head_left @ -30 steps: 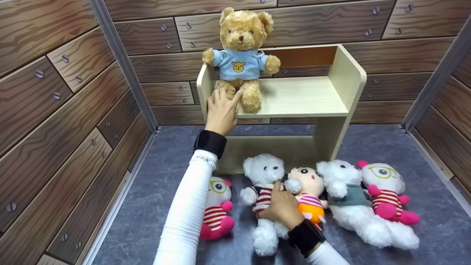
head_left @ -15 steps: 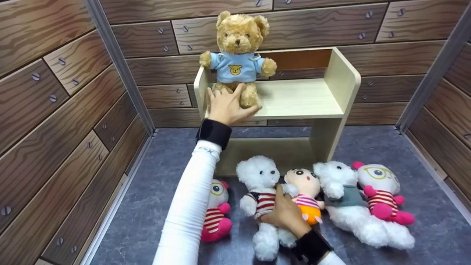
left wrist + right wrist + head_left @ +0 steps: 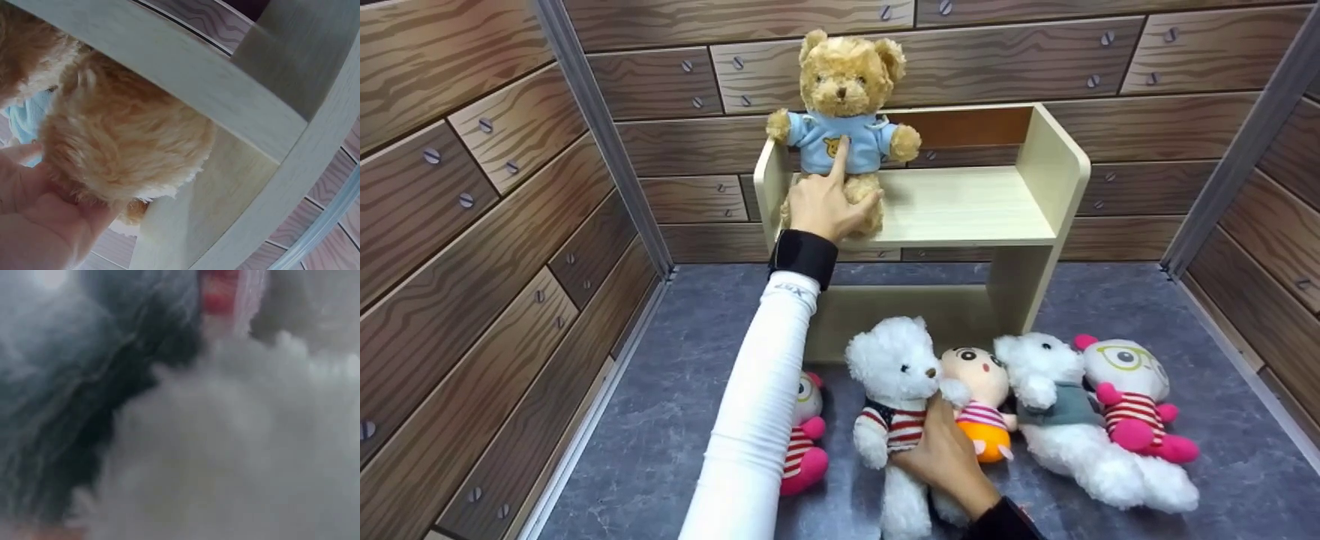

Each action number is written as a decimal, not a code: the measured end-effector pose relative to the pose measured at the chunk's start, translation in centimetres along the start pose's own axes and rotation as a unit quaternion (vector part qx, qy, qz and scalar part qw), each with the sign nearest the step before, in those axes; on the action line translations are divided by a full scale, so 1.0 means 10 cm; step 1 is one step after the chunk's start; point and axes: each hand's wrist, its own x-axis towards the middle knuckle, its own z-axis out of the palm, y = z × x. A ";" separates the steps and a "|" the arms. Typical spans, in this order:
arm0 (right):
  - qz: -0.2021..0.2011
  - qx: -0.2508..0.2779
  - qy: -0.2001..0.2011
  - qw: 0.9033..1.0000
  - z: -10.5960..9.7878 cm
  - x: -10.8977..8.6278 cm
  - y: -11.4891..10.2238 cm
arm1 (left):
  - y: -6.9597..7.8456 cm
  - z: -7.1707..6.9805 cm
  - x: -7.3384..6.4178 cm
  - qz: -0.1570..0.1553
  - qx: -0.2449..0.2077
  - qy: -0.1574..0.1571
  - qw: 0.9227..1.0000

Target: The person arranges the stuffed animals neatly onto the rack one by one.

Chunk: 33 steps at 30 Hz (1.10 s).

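A tan teddy bear (image 3: 847,82) in a light-blue shirt sits on the upper board of a pale wooden shelf (image 3: 967,206), at its left end. My left hand (image 3: 826,206) lies against its lower body, the index finger straight up on the shirt and the thumb across a leg. Close up in the left wrist view, the bear's furry foot (image 3: 129,135) rests against that palm. My right hand (image 3: 946,454) grips a white teddy bear (image 3: 891,356) in a striped shirt round its middle, in front of the shelf. White fur, blurred, fills much of the right wrist view.
Right of the white bear lie a doll in orange shorts (image 3: 984,439), a white bear in a grey-green top (image 3: 1065,405) and a pink-and-white toy with glasses (image 3: 1136,409). A similar pink toy (image 3: 808,465) is partly hidden by my left sleeve. Wood-patterned walls (image 3: 502,202) enclose the floor.
My left hand has shifted its fingers on the tan bear, the index finger now pointing up onto its shirt. The white bear in my right hand has tilted more upright.
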 end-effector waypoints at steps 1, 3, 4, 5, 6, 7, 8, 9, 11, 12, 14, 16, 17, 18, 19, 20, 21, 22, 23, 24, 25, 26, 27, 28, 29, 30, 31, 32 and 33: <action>-0.005 0.002 0.004 1.000 0.01 -0.01 0.00 | -0.01 0.00 0.01 -0.002 -0.003 0.000 1.000; -0.012 0.004 0.009 1.000 0.02 -0.03 0.01 | -0.02 -0.02 0.02 -0.005 -0.016 0.007 1.000; -0.016 0.006 0.010 1.000 0.03 -0.03 0.01 | -0.03 -0.02 0.03 -0.007 -0.021 0.009 1.000; -0.017 0.009 0.009 1.000 0.03 -0.04 0.01 | -0.04 -0.03 0.04 -0.008 -0.024 0.012 1.000; -0.017 0.011 0.008 1.000 0.04 -0.04 0.01 | -0.05 -0.03 0.06 -0.009 -0.025 0.013 1.000; -0.017 0.012 0.007 1.000 0.04 -0.04 0.01 | -0.05 -0.03 0.07 -0.010 -0.027 0.014 0.999; -0.018 0.014 0.007 1.000 0.05 -0.04 0.01 | -0.06 -0.03 0.08 -0.011 -0.028 0.015 0.999; -0.018 0.016 0.008 1.000 0.05 -0.05 0.02 | -0.06 -0.03 0.09 -0.012 -0.028 0.016 0.999; -0.021 0.017 0.011 1.000 0.05 -0.05 0.02 | -0.06 -0.02 0.10 -0.013 -0.032 0.017 0.999; -0.023 0.018 0.014 0.999 0.05 -0.06 0.02 | -0.07 -0.02 0.10 -0.014 -0.036 0.018 0.999; -0.027 0.023 0.020 0.999 0.04 -0.07 0.03 | -0.07 -0.02 0.09 -0.014 -0.043 0.023 0.999; -0.034 0.028 0.029 0.999 0.02 -0.08 0.03 | -0.08 -0.02 0.08 -0.016 -0.052 0.027 0.998; -0.038 0.031 0.033 0.998 0.02 -0.09 0.03 | -0.09 -0.02 0.08 -0.016 -0.054 0.027 0.998; -0.039 0.034 0.038 0.998 0.01 -0.10 0.03 | -0.09 -0.02 0.07 -0.018 -0.056 0.027 0.998; -0.040 0.035 0.042 0.998 0.00 -0.10 0.03 | -0.09 -0.02 0.07 -0.020 -0.059 0.026 0.998; -0.044 0.035 0.047 0.997 -0.01 -0.11 0.04 | -0.09 -0.02 0.07 -0.021 -0.062 0.024 0.998; -0.046 0.035 0.052 0.997 -0.02 -0.12 0.04 | -0.09 -0.02 0.07 -0.022 -0.065 0.022 0.997; -0.048 0.034 0.056 0.997 -0.03 -0.12 0.04 | -0.09 -0.01 0.07 -0.023 -0.066 0.020 0.997; -0.050 0.034 0.061 0.996 -0.04 -0.12 0.04 | -0.09 -0.01 0.07 -0.023 -0.066 0.019 0.997; -0.052 0.032 0.066 0.996 -0.06 -0.13 0.04 | -0.09 -0.01 0.07 -0.024 -0.066 0.018 0.997; -0.055 0.031 0.071 0.996 -0.08 -0.13 0.04 | -0.08 -0.01 0.07 -0.024 -0.064 0.019 0.997; -0.056 0.033 0.074 0.995 -0.09 -0.13 0.04 | -0.09 0.00 0.07 -0.024 -0.061 0.020 0.998; -0.055 0.035 0.078 0.995 -0.11 -0.14 0.03 | -0.09 0.00 0.07 -0.024 -0.059 0.021 0.998; -0.055 0.038 0.080 0.995 -0.12 -0.14 0.04 | -0.09 0.00 0.07 -0.024 -0.058 0.021 0.998; -0.054 0.041 0.081 0.994 -0.14 -0.15 0.04 | -0.09 0.00 0.06 -0.024 -0.057 0.021 0.998; -0.051 0.044 0.082 0.994 -0.15 -0.16 0.04 | -0.09 0.01 0.06 -0.024 -0.057 0.020 0.998; -0.049 0.046 0.082 0.994 -0.17 -0.16 0.04 | -0.09 0.01 0.06 -0.024 -0.058 0.019 0.998; -0.048 0.049 0.082 0.994 -0.18 -0.17 0.04 | -0.09 0.01 0.05 -0.024 -0.059 0.017 0.998; -0.046 0.049 0.082 0.994 -0.19 -0.18 0.04 | -0.09 0.01 0.05 -0.024 -0.060 0.016 0.998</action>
